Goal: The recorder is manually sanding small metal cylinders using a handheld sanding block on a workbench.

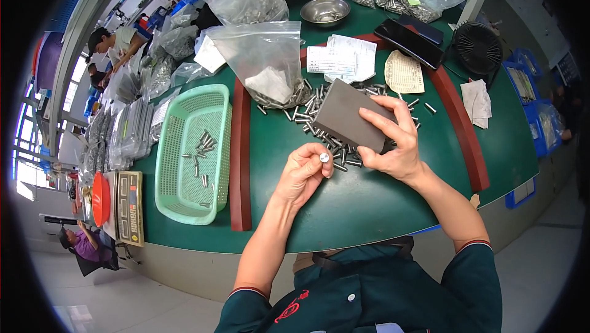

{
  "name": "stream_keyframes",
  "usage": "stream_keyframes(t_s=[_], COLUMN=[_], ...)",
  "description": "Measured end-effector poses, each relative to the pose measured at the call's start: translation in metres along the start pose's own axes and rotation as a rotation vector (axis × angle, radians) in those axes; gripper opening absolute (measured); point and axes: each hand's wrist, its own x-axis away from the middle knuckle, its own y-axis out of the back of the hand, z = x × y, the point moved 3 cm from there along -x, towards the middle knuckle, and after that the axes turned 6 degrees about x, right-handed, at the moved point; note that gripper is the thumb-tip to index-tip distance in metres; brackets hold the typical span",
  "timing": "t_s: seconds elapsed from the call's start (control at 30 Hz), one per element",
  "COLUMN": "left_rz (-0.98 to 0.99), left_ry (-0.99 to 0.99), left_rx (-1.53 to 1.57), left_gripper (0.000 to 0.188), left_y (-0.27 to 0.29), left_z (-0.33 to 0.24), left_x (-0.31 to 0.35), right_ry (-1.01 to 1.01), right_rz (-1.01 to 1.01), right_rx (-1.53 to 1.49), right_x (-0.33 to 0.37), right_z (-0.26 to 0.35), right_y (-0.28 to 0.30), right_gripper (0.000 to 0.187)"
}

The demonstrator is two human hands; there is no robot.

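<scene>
the left hand [302, 172] has a tight grip on one small metal pin [324, 158], its round end facing up, just over the green desk [369, 204]. the right hand [393, 145] holds a flat grey block [347, 116] tilted over a pile of pins [316, 114]. a green basket [184, 194] with a few pins sits to the left.

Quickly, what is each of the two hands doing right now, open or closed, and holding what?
Left hand: closed, pinching a small metal pin at the fingertips.
Right hand: closed on a grey flat block, over the pile of pins.
</scene>
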Motion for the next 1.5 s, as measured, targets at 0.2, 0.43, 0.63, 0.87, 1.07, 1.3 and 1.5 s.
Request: stream_keyframes(t_s=[0.2, 0.43, 0.63, 0.87, 1.07, 1.3, 1.5], left_rz=[-0.154, -0.307, 0.096, 0.063, 0.043, 0.014, -0.083], left_ry=[0.037, 0.019, 0.004, 0.004, -0.018, -0.034, -0.078], left_rx=[0.104, -0.115, -0.06, -0.057, -0.046, -0.028, -0.032], left_gripper=[0.028, 0.019, 0.019, 0.02, 0.018, 0.015, 0.016], left_y=[0.006, 0.005, -0.014, -0.01, -0.01, -0.007, -0.012], left_z=[0.008, 0.004, -0.003, -0.002, -0.003, -0.005, -0.006], left_x=[0.002, 0.0, -0.001, -0.001, -0.003, -0.003, -0.001], right_ry=[0.329, 0.233, -0.111, -0.211, -0.223, -0.19, 0.104], right_rz=[0.13, 0.108, -0.07, -0.053, -0.019, 0.011, 0.014], right_rx=[-0.143, -0.173, 0.09, -0.054, -0.041, -0.05, -0.017], right_x=[0.009, 0.005, -0.009, -0.002, 0.001, 0.001, 0.001], right_z=[0.043, 0.038, -0.023, -0.021, -0.017, -0.012, 0.024], right_y=[-0.008, -0.003, 0.011, 0.01, 0.006, 0.003, 0.004], right_gripper=[0.056, 0.056, 0.052, 0.053, 0.052, 0.053, 0.057])
